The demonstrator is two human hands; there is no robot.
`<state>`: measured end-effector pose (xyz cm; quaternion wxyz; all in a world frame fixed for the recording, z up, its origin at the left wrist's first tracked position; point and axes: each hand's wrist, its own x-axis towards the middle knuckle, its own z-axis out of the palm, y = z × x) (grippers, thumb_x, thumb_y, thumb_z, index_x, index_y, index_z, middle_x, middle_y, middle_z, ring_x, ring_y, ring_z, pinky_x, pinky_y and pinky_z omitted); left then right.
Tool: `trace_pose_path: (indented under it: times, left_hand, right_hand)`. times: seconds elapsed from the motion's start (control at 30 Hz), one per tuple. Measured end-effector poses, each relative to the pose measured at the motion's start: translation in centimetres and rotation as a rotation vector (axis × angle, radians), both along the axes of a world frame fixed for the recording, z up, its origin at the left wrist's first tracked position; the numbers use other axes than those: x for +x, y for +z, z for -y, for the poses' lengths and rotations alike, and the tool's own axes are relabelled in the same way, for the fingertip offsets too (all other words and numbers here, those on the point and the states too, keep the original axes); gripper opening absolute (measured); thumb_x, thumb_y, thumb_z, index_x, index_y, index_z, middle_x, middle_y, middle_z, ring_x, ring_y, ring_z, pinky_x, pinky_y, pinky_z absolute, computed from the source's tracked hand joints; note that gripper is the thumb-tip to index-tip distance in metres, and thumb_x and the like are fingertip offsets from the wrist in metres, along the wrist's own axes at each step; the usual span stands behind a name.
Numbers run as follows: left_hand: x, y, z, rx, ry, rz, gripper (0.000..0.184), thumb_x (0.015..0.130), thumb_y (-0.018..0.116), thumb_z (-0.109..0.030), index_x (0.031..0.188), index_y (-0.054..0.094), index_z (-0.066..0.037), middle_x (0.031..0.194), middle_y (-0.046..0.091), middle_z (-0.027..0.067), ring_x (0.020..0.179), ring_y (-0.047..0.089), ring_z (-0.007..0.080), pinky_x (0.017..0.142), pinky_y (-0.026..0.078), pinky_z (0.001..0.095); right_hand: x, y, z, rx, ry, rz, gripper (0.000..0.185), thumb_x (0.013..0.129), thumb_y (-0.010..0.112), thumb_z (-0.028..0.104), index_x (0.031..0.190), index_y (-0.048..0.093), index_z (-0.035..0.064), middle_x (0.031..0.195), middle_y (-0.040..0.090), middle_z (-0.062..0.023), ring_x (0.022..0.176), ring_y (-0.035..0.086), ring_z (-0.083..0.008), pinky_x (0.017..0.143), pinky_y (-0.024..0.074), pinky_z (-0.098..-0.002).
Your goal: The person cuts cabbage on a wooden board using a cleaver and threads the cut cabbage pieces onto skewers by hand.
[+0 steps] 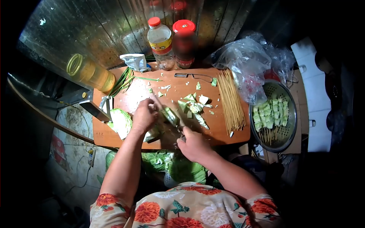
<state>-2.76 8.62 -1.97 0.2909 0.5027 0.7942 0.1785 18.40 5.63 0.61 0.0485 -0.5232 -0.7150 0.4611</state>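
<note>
My right hand (193, 145) is closed round the handle end of a knife (167, 108), whose blurred blade points up and left across the board. Beside the blade, my left hand (145, 114) has its fingers curled in; what they hold, if anything, is hidden. Cut green cabbage (170, 116) lies along the blade between my hands. More cabbage layers (151, 134) sit under my left wrist. A cabbage wedge (121, 123) rests at the left of the wooden board (137, 89). Loose cabbage scraps (194, 107) are scattered right of the knife.
Bamboo sticks (231, 102) lie on the board's right, with a peeler (194, 76) behind. A colander (292, 114) holds skewered cabbage (270, 114). Plastic bags (243, 60), a clear bottle (159, 41), a red-lidded jar (184, 45) and an oil jar (91, 74) stand around the back.
</note>
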Motion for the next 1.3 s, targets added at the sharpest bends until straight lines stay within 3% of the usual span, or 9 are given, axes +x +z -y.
trace_pose_path:
  times: [0.07, 0.2, 0.47, 0.63, 0.7, 0.8, 0.87, 1.07, 1.3]
  left_hand:
    - [0.5, -3.8, -0.1, 0.259, -0.224, 0.109, 0.039, 0.072, 0.065, -0.002, 0.11, 0.06, -0.005, 0.113, 0.059, 0.0166, 0.105, 0.057, 0.0347, 0.094, 0.045, 0.0371]
    - [1.8, -3.0, 0.0, 0.13, -0.46, 0.014, 0.044, 0.071, 0.055, 0.003, 0.113, 0.063, -0.01, 0.116, 0.058, 0.0133, 0.107, 0.057, 0.0351, 0.095, 0.045, 0.0374]
    - [2.1, -3.1, 0.0, -0.005, -0.143, -0.056, 0.038, 0.07, 0.066, -0.014, 0.107, 0.062, -0.006, 0.1, 0.06, 0.0203, 0.094, 0.06, 0.0371, 0.085, 0.048, 0.0426]
    - [2.2, -3.4, -0.2, -0.075, -0.115, -0.041, 0.04, 0.069, 0.071, -0.015, 0.107, 0.061, -0.008, 0.103, 0.059, 0.0203, 0.096, 0.059, 0.0373, 0.088, 0.048, 0.0417]
    - [2.1, -3.9, -0.2, -0.086, -0.101, -0.006, 0.041, 0.069, 0.073, -0.016, 0.107, 0.06, -0.007, 0.102, 0.059, 0.0208, 0.097, 0.059, 0.0373, 0.087, 0.048, 0.0417]
    - [1.6, -4.1, -0.3, -0.034, -0.16, -0.06, 0.042, 0.069, 0.074, -0.017, 0.104, 0.059, -0.001, 0.094, 0.066, 0.0206, 0.083, 0.065, 0.0318, 0.074, 0.053, 0.0365]
    - [1.3, -3.7, -0.8, -0.162, 0.141, 0.432, 0.038, 0.07, 0.073, -0.016, 0.103, 0.061, -0.001, 0.089, 0.068, 0.0172, 0.08, 0.066, 0.0258, 0.074, 0.052, 0.0332]
    - [1.6, -3.9, -0.7, -0.124, 0.085, 0.123, 0.03, 0.07, 0.073, -0.017, 0.094, 0.066, 0.0, 0.085, 0.069, 0.0143, 0.077, 0.066, 0.0224, 0.073, 0.052, 0.0317]
    - [1.6, -4.5, -0.6, -0.116, 0.105, 0.106, 0.029, 0.07, 0.074, -0.018, 0.092, 0.066, 0.0, 0.085, 0.069, 0.0147, 0.078, 0.067, 0.0224, 0.073, 0.053, 0.032]
  right_hand:
    - [0.6, 0.9, -0.7, -0.003, -0.068, -0.068, 0.029, 0.086, 0.055, 0.025, 0.095, 0.05, -0.0023, 0.083, 0.062, -0.0259, 0.081, 0.06, -0.0448, 0.074, 0.0468, -0.0501]
    - [1.7, 0.9, -1.0, 0.127, -0.121, -0.138, 0.028, 0.085, 0.057, 0.025, 0.093, 0.051, -0.0012, 0.083, 0.062, -0.0261, 0.081, 0.06, -0.0448, 0.072, 0.0468, -0.0494]
    - [1.9, 0.9, 0.0, -0.049, 0.018, 0.077, 0.031, 0.085, 0.056, 0.025, 0.103, 0.052, -0.0008, 0.087, 0.064, -0.0244, 0.085, 0.061, -0.0425, 0.076, 0.0485, -0.0492]
    - [2.4, -0.5, 0.9, -0.014, -0.006, 0.05, 0.028, 0.084, 0.057, 0.022, 0.099, 0.051, -0.0002, 0.082, 0.063, -0.0227, 0.081, 0.061, -0.042, 0.072, 0.048, -0.0484]
    - [2.5, -0.2, 0.6, -0.08, 0.036, 0.114, 0.03, 0.085, 0.054, 0.019, 0.104, 0.051, -0.0041, 0.087, 0.063, -0.0272, 0.084, 0.062, -0.0433, 0.077, 0.0482, -0.0507]
    - [2.4, 0.0, 0.1, -0.123, 0.053, 0.083, 0.029, 0.085, 0.054, 0.018, 0.102, 0.05, -0.0051, 0.087, 0.063, -0.0288, 0.085, 0.062, -0.0439, 0.078, 0.0482, -0.0507]
    - [2.3, 0.2, -0.3, -0.116, 0.072, 0.111, 0.029, 0.085, 0.053, 0.018, 0.102, 0.05, -0.0052, 0.087, 0.063, -0.0287, 0.084, 0.062, -0.0439, 0.078, 0.0483, -0.0506]
    - [2.0, 0.7, -0.8, -0.127, 0.1, 0.175, 0.027, 0.085, 0.052, 0.017, 0.101, 0.048, -0.0047, 0.085, 0.062, -0.0288, 0.085, 0.061, -0.0454, 0.078, 0.0476, -0.051]
    - [1.3, -0.3, -1.8, -0.125, 0.166, 0.204, 0.026, 0.084, 0.051, 0.012, 0.101, 0.049, -0.0069, 0.086, 0.063, -0.0305, 0.086, 0.062, -0.0449, 0.079, 0.0492, -0.0496]
